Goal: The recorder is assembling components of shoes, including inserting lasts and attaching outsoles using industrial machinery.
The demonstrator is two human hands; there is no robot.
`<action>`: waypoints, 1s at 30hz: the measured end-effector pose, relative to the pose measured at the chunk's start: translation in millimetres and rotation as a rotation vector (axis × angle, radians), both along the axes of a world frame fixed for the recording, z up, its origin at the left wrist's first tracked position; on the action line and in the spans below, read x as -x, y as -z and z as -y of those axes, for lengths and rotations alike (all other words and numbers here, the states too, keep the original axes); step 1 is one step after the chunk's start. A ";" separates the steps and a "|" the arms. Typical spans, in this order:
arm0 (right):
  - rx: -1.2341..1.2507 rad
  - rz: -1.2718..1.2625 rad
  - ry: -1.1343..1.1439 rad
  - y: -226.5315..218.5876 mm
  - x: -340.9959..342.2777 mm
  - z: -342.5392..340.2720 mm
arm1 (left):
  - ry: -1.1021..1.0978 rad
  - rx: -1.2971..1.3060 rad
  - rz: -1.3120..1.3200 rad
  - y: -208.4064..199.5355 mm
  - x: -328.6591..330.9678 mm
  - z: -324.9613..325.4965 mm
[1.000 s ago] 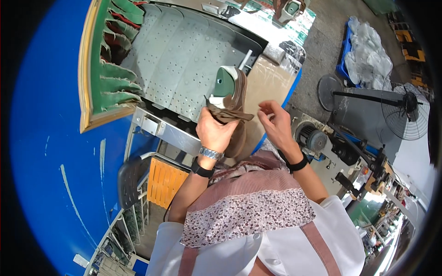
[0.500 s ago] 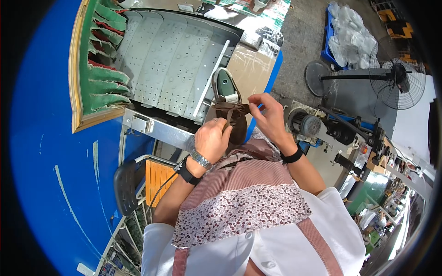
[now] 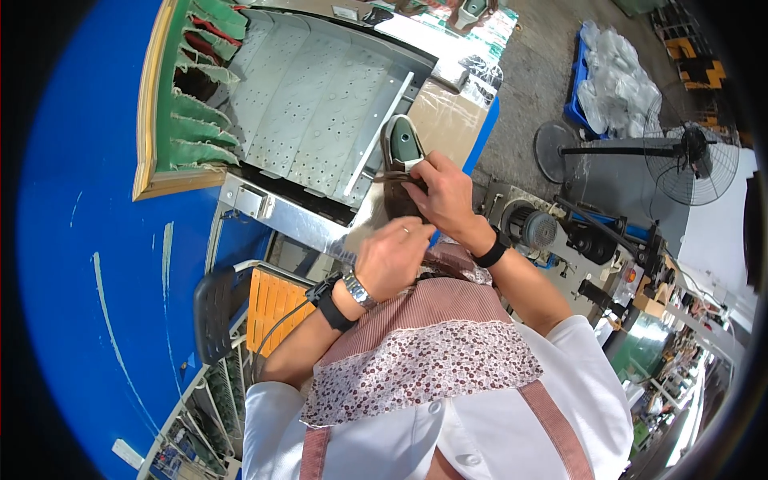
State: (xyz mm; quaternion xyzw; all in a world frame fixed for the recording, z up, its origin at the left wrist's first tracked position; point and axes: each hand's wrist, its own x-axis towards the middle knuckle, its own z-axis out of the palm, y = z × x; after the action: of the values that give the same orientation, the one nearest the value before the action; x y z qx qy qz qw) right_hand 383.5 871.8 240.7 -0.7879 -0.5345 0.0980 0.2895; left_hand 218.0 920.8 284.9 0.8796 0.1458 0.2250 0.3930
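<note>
A brown lace-up shoe (image 3: 398, 200) with a green shoe last (image 3: 406, 146) in its opening lies at the edge of the work surface, toe toward me. My right hand (image 3: 446, 196) reaches over it, thumb and fingers pinched together on the brown shoelace (image 3: 390, 177). One lace strand sticks out to the left. Closer to my body, by the toe, is my left hand (image 3: 392, 260). Its fingers are smeared by motion, so whether it grips anything does not show. Part of the shoe is hidden behind my hands.
Left of the shoe runs a perforated metal conveyor (image 3: 296, 104) with a white bar (image 3: 380, 132), leading from a green-curtained opening (image 3: 196, 132). Another shoe (image 3: 474, 12) stands at the far end. A floor fan (image 3: 692, 164) and a motor (image 3: 538, 230) are to the right.
My left hand has come off the laces and moved down toward my body. My right hand has moved left over the shoe and closed on the lace. The whole view has shifted slightly.
</note>
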 end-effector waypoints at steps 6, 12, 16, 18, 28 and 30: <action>-0.084 -0.712 0.132 9.9 -8.0 8.1 | -0.355 0.136 -0.116 21.6 0.2 -23.9; -0.148 -0.835 0.123 -6.6 -1.4 3.9 | -0.261 0.025 -0.042 45.2 -32.6 -43.5; -0.231 -1.115 0.172 -23.3 -9.6 2.7 | -0.118 -0.050 -0.093 57.7 -41.0 -41.3; -0.196 -1.113 0.156 -26.4 -22.0 0.8 | -0.135 -0.031 -0.043 58.2 -46.0 -34.5; -0.092 -0.903 0.003 -6.8 -42.6 12.7 | -0.235 0.265 -0.022 68.7 -49.1 -33.7; -0.091 -0.901 0.065 3.5 -42.2 13.4 | -0.248 0.365 0.015 73.3 -49.2 -35.5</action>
State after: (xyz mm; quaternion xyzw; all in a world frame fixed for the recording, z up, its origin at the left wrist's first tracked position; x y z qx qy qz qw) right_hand 425.7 858.4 237.2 -0.6697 -0.3339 0.3981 0.5305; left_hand 267.2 956.3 211.5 0.7676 0.2881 0.2482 0.5159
